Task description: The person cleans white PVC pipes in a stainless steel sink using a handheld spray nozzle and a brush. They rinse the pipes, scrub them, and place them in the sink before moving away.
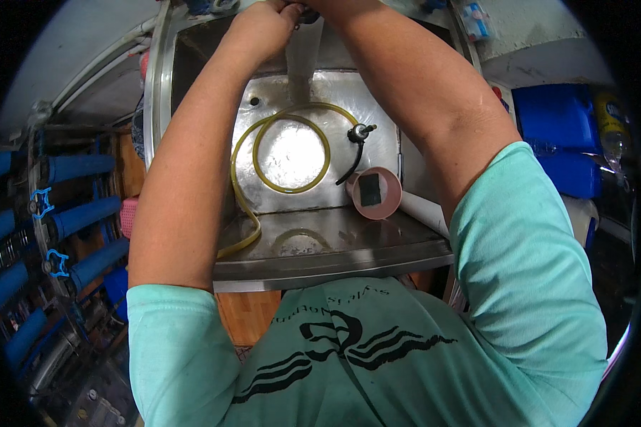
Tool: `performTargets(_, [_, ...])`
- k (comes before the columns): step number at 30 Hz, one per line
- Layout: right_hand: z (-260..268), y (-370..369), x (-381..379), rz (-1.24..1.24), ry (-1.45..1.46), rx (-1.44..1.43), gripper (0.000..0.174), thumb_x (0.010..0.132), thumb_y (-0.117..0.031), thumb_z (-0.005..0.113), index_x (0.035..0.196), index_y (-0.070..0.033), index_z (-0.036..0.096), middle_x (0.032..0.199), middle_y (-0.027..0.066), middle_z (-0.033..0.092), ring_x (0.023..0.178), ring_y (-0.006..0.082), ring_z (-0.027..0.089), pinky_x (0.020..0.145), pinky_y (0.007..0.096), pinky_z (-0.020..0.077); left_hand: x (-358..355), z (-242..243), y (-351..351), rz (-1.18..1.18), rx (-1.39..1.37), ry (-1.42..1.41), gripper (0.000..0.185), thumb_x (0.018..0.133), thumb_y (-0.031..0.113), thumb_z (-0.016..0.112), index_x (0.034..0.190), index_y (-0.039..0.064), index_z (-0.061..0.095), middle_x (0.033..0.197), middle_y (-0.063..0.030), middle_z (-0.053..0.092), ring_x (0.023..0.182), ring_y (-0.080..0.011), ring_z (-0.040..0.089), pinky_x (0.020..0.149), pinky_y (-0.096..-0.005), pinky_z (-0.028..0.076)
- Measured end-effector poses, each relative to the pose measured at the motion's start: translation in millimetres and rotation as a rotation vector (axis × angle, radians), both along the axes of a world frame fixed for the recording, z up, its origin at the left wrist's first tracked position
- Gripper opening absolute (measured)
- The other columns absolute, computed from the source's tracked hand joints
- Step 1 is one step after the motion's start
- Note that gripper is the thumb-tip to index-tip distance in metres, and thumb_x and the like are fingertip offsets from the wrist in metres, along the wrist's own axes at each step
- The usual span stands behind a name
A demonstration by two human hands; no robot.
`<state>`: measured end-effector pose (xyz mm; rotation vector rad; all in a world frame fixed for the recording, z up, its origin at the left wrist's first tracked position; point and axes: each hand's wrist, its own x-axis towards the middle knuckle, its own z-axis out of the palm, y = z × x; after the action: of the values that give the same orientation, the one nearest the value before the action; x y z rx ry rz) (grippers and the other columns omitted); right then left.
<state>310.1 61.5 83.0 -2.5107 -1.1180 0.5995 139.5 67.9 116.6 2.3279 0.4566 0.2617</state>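
Both arms reach forward over a stainless steel sink (342,261). My left hand (267,29) is at the top edge of the view, its fingers bent close to a small dark object (309,16) that I cannot make out. Beside it, my right hand (312,4) is mostly cut off by the frame. Below them, a yellow hose (328,152) lies coiled in the basin and ends in a metal spray gun (360,132) with a black handle. A pink plastic cup (392,198) stands at the basin's right front. Inside it shows a dark green scouring pad (370,190).
A pale pipe (426,213) slants along the sink's right side. Blue plastic containers (555,117) stand to the right, near a yellow bottle (610,115). At left is a metal rack with blue rollers (80,168). A pink basket (129,216) sits beside the sink.
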Motion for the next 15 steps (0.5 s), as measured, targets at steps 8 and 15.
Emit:
performTargets(8, [-46.3, 3.6, 54.7, 0.073, -0.049, 0.075, 0.058, 0.103, -0.045, 0.034, 0.115, 0.002, 0.066, 0.111, 0.0246, 0.067, 0.099, 0.0402, 0.065, 0.087, 0.0511, 0.0483, 12.7, 0.1, -10.2, -0.063, 0.081, -0.006, 0.036, 0.097, 0.032, 0.051, 0.103, 0.002, 0.070, 0.100, -0.0276, 0.067, 0.100, -0.0435, 0.064, 0.088, -0.0484, 0.049])
performTargets(15, [75.6, -61.7, -60.6, -0.250, 0.312, 0.033, 0.047, 0.102, -0.038, 0.040, 0.115, 0.000, 0.065, 0.097, 0.0287, 0.068, 0.081, 0.0336, 0.070, 0.072, 0.0457, 0.0551, -7.2, 4.2, -25.9, -0.005, 0.043, -0.038, 0.038, 0.097, 0.036, 0.051, 0.108, 0.005, 0.069, 0.100, -0.0262, 0.068, 0.099, -0.0431, 0.064, 0.088, -0.0475, 0.050])
